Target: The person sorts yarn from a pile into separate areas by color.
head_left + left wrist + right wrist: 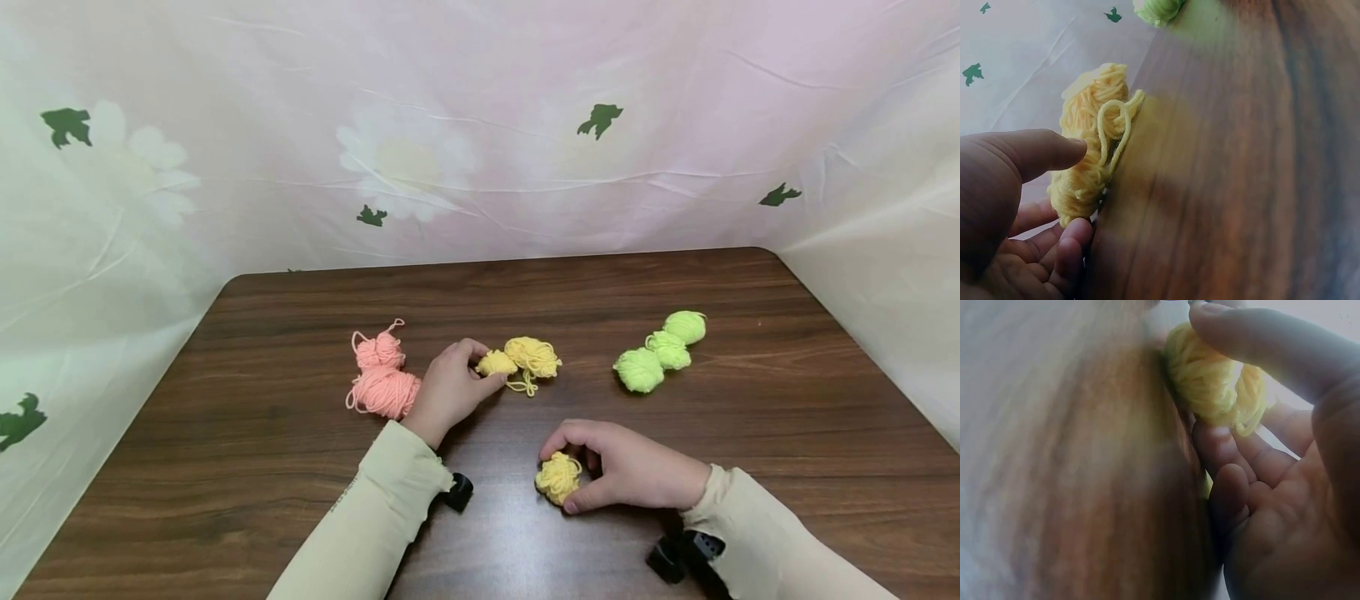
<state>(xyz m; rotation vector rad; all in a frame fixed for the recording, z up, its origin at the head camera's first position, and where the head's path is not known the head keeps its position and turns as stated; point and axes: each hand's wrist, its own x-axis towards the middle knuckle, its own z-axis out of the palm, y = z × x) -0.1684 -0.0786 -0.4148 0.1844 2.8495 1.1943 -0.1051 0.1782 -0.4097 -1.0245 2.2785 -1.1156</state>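
My left hand (455, 385) pinches a small yellow yarn ball (497, 363) between thumb and fingers at the middle of the table. Right beside that ball lies a larger yellow yarn ball (534, 357), a loose loop of strand trailing in front of it. In the left wrist view the two form one lumpy yellow bundle (1094, 119) at the fingertips. Nearer the front, my right hand (622, 467) holds another yellow yarn ball (558, 477), fingers curled behind it and thumb at its near side. The right wrist view shows this ball (1204, 375) low against the tabletop.
Two pink yarn balls (384, 392) touch each other just left of my left hand, a strand looping off the far one. At the right, three green yarn balls (639, 370) form a slanting row. A floral cloth (480, 142) hangs behind the brown wooden table (225, 433).
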